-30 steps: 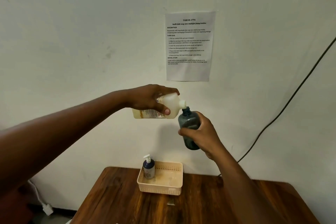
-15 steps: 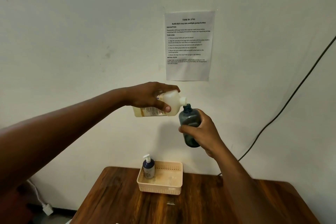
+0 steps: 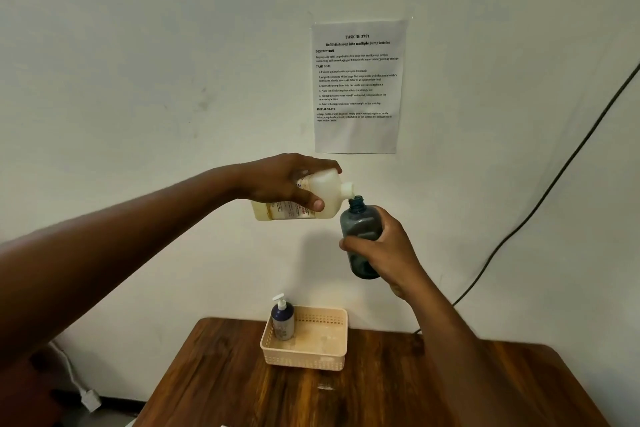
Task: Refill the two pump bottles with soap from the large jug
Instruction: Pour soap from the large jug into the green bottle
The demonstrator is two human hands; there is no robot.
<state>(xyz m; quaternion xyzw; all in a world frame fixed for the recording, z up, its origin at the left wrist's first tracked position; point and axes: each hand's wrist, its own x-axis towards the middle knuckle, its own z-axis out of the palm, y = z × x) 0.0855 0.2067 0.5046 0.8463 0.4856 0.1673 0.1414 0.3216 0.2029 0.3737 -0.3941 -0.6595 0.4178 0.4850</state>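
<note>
Our left hand (image 3: 284, 184) grips the soap jug (image 3: 325, 196) tipped sideways, spout just above the open mouth of a dark bottle (image 3: 360, 236) clamped in our right hand (image 3: 384, 253); we cannot see soap flowing. One pump bottle (image 3: 283, 319), seemingly finished, stands in a basket (image 3: 311, 357) on the far table (image 3: 346, 399). Nothing blocks the pour. A notice (image 3: 358, 87) hangs on the wall.

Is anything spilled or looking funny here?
No spill shows. The jug lies tipped sideways in the left hand, spout at the open mouth of the dark bottle held by the right hand. That suits pouring.
</note>
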